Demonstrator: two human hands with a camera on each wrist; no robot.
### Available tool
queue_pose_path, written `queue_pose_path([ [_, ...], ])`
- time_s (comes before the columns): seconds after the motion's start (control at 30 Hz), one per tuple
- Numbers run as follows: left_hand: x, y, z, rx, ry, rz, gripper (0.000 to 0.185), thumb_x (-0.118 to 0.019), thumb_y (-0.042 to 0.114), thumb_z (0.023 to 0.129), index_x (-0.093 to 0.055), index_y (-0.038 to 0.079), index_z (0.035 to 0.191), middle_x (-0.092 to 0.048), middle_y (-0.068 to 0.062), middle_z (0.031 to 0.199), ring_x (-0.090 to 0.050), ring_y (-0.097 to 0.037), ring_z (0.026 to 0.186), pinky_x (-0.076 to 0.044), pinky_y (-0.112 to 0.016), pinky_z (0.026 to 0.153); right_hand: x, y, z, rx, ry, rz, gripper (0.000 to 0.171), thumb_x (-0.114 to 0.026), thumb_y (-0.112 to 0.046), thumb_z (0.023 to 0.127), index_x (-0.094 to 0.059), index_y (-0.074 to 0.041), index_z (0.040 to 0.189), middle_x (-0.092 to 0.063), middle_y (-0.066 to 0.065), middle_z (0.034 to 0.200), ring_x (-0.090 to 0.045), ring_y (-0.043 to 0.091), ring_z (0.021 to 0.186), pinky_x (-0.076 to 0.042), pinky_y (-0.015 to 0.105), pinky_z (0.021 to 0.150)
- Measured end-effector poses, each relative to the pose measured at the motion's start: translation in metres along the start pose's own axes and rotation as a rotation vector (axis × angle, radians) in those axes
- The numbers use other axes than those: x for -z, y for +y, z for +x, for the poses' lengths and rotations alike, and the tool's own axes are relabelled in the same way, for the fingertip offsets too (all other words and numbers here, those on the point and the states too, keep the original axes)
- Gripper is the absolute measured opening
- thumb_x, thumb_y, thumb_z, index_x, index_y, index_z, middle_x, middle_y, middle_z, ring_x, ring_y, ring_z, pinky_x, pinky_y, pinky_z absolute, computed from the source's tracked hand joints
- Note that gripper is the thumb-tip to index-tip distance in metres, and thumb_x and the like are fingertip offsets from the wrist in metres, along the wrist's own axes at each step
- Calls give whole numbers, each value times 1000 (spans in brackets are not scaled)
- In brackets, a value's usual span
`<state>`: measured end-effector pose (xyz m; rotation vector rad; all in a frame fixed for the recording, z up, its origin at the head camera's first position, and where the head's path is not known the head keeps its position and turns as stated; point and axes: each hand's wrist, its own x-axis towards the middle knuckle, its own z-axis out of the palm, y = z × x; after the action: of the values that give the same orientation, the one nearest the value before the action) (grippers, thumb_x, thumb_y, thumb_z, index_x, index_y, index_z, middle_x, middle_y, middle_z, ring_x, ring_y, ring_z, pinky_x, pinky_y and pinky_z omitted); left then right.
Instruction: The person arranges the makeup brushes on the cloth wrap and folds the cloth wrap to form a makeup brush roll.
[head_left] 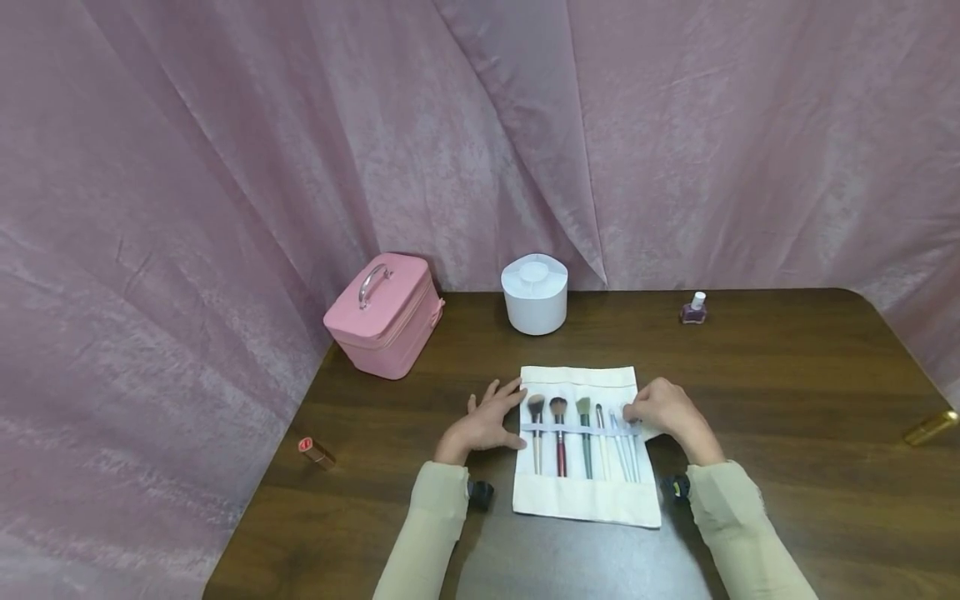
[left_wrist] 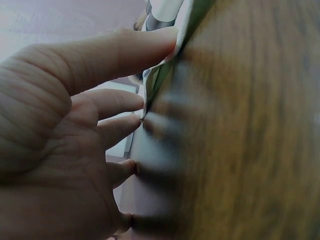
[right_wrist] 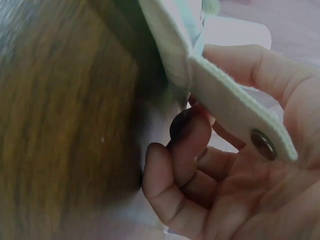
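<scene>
left hand [head_left: 483, 423]: fingers straight, pressing left edge of cream cloth brush roll [head_left: 581, 504] lying mid-table | right hand [head_left: 663, 410]: pinching its right edge | right wrist view only: snap-button strap [right_wrist: 235, 116] between fingers

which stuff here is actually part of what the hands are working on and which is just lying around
In hand:
brush roll, lying open on the table
makeup brushes under its strap
strap tab with a snap, gripped by the right hand
left hand, fingers straight, touching the roll's left edge

Lying about:
pink case
white container
nail polish bottle
lipstick
gold tube
</scene>
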<state>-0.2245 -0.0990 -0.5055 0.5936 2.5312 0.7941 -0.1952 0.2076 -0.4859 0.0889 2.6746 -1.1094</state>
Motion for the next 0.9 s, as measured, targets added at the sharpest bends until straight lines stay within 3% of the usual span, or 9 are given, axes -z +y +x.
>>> queue_pose_path([
  [0.47,-1,0,1,8,7,5,84,-84,15,84,-41,10,156,-20,-1,168,-2,-33,154,2,-67,115,2,-4,-3,-20,-38,-59,19,-76,-13,83,-73,0,70,-64,5,67,-55,21,61,-41,30,55],
  [0.9,0,1,0,12,6,6,85,-84,15,84,-40,11,156,-19,0,168,0,-33,154,3,-67,115,2,-7,-7,-11,-25,-73,18,-76,-13,86,-74,1,76,-63,6,67,-56,21,60,-43,32,55],
])
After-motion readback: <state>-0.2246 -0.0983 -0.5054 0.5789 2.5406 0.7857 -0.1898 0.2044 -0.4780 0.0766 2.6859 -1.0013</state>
